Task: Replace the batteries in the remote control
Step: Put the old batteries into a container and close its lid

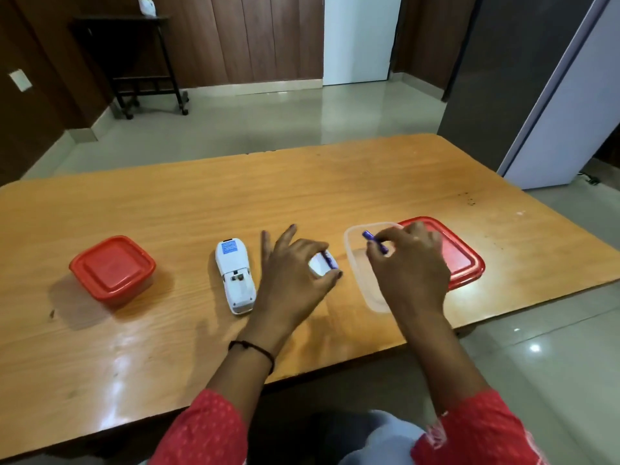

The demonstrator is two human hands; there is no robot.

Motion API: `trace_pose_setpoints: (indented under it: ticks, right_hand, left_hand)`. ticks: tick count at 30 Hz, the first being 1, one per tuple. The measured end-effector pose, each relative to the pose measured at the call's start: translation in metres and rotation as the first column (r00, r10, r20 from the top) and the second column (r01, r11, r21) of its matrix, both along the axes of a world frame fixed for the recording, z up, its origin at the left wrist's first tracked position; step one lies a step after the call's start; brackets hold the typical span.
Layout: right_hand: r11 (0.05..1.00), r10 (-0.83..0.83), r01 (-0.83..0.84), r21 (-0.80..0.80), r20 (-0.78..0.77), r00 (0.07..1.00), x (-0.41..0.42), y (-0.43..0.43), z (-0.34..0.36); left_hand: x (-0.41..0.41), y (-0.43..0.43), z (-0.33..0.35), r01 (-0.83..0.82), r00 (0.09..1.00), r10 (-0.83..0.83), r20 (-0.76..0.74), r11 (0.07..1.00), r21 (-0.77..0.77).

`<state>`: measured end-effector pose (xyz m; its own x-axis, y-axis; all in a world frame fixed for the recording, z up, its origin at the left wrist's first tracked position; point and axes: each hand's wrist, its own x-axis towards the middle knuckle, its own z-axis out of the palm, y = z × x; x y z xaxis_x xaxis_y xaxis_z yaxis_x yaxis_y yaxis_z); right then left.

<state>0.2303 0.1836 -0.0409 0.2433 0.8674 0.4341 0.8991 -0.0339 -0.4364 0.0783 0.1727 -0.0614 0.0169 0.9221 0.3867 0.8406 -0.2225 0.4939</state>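
A white remote control lies face down on the wooden table, its battery compartment open and showing its contacts. To its right my left hand grips a small white piece, apparently the battery cover, together with a purple battery. My right hand pinches a second purple battery above an open clear plastic container.
A red lid lies flat under the clear container's far side. A closed red-lidded box stands at the left of the table. The table's near edge runs diagonally just in front of my arms.
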Motion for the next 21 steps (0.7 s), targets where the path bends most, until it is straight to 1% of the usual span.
trace_pose_setpoints:
  ticks: [1,3,5,7,11,12,13,14,15,17,18,19,20,21]
  right_hand:
    - [0.997,-0.029,0.035,-0.066,0.092,0.995,0.012,0.007,-0.003]
    - [0.971,-0.016,0.078,-0.225,0.267,0.963,0.030,0.016,-0.011]
    - [0.944,0.054,0.067,-0.323,0.351,0.935,0.040,0.019,-0.018]
    - [0.927,0.114,0.037,-0.373,0.374,0.920,0.046,0.023,-0.026]
    - [0.892,0.176,0.004,-0.452,0.356,0.918,0.051,0.030,-0.028]
    - [0.892,0.185,-0.023,-0.452,0.316,0.931,0.053,0.030,-0.027]
    - [0.903,0.180,-0.063,-0.425,0.242,0.954,0.056,0.029,-0.026]
    - [0.930,0.160,-0.104,-0.353,0.134,0.978,0.061,0.027,-0.024]
    - [0.960,0.133,-0.128,-0.250,0.004,0.991,0.067,0.025,-0.021]
    - [0.994,0.083,-0.098,-0.055,-0.225,0.971,0.085,0.021,-0.018]
    - [0.998,0.054,-0.062,-0.019,-0.282,0.958,0.096,0.021,-0.021]
    - [0.999,0.017,-0.030,-0.039,-0.292,0.956,0.108,0.024,-0.025]
    - [0.992,-0.036,0.003,-0.124,-0.263,0.964,0.119,0.030,-0.031]
    - [0.965,-0.092,0.036,-0.261,-0.206,0.974,0.129,0.037,-0.040]
  left_hand:
    - [0.015,0.004,0.003,0.032,0.999,-0.033,-0.022,0.999,-0.024]
    - [0.043,0.014,0.004,0.085,0.990,-0.096,-0.099,0.990,-0.110]
    - [0.062,0.023,-0.002,0.117,0.973,-0.152,-0.174,0.973,-0.197]
    - [0.071,0.029,-0.007,0.115,0.963,-0.172,-0.209,0.959,-0.257]
    - [0.075,0.036,-0.008,0.090,0.952,-0.169,-0.255,0.952,-0.293]
    - [0.075,0.036,-0.006,0.093,0.949,-0.176,-0.260,0.949,-0.302]
    - [0.074,0.035,-0.005,0.100,0.953,-0.178,-0.247,0.949,-0.298]
    - [0.073,0.034,-0.005,0.112,0.965,-0.170,-0.201,0.956,-0.273]
    - [0.071,0.030,-0.004,0.126,0.981,-0.155,-0.117,0.966,-0.225]
    - [0.066,0.021,-0.001,0.125,0.984,-0.107,0.142,0.985,-0.122]
    - [0.063,0.015,0.000,0.108,0.961,-0.072,0.267,0.986,-0.124]
    - [0.062,0.009,0.001,0.100,0.929,-0.035,0.369,0.983,-0.157]
    - [0.061,0.004,-0.001,0.097,0.894,0.002,0.448,0.975,-0.200]
    - [0.060,-0.001,-0.003,0.097,0.861,0.042,0.508,0.965,-0.244]
